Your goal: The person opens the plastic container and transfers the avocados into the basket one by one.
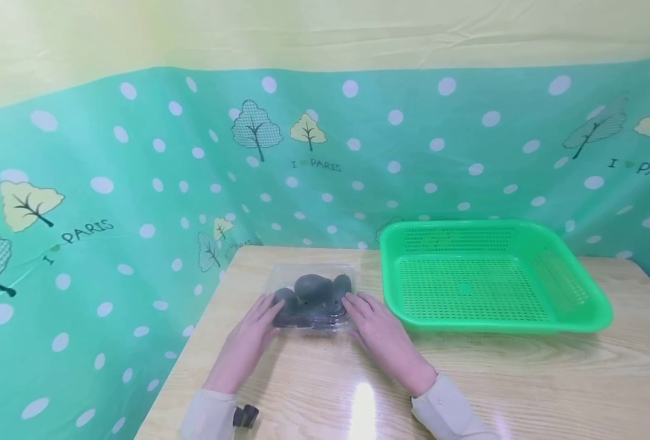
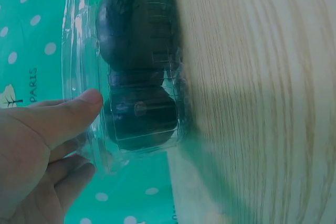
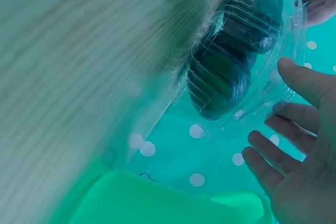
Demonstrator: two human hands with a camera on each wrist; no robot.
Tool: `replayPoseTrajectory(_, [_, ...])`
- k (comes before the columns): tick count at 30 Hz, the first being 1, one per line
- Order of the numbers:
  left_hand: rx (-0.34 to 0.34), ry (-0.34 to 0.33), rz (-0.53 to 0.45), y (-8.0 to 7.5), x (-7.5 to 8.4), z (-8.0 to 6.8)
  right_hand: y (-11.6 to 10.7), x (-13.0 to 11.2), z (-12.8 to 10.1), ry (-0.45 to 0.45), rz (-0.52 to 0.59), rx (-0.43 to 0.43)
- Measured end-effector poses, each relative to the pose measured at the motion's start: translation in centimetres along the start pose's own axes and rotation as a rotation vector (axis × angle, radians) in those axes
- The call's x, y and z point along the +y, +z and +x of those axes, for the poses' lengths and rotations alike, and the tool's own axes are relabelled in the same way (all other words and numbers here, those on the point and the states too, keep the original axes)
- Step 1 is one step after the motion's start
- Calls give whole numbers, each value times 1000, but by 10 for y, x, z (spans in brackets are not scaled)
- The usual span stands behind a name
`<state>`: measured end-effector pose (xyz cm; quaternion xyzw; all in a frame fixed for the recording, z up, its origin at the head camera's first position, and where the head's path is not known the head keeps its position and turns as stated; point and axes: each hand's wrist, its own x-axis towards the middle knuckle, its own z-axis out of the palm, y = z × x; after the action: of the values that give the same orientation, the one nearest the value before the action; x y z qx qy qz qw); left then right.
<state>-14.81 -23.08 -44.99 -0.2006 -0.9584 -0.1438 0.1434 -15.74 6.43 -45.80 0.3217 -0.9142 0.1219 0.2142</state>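
A clear plastic clamshell container (image 1: 313,322) with ribbed walls sits on the table, holding several dark, smooth, oval fruits (image 1: 313,288) that look like avocados. My left hand (image 1: 249,341) is at its near left corner; in the left wrist view the thumb (image 2: 79,109) and fingers pinch its rim. At the right side, my right hand (image 1: 382,336) has its fingertips by the rim. The right wrist view shows this hand's fingers spread and fairly straight, the thumb (image 3: 302,78) close to the rim; whether it touches cannot be told.
A green plastic basket (image 1: 578,299) with a perforated base stands right of the container on the wooden table (image 1: 523,379). A small black object (image 1: 246,416) lies beside the left sleeve. Green dotted cloth (image 1: 435,165) hangs behind and to the left.
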Motion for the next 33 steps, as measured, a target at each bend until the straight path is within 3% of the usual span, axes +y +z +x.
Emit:
replayPoseTrajectory(21, [12,32,100,5,-2,-2,8,-7,-2,-22,-128,-14])
replayPoseTrajectory(33, [88,113,292,11,5,-1,6,-10,-2,30,-101,-75])
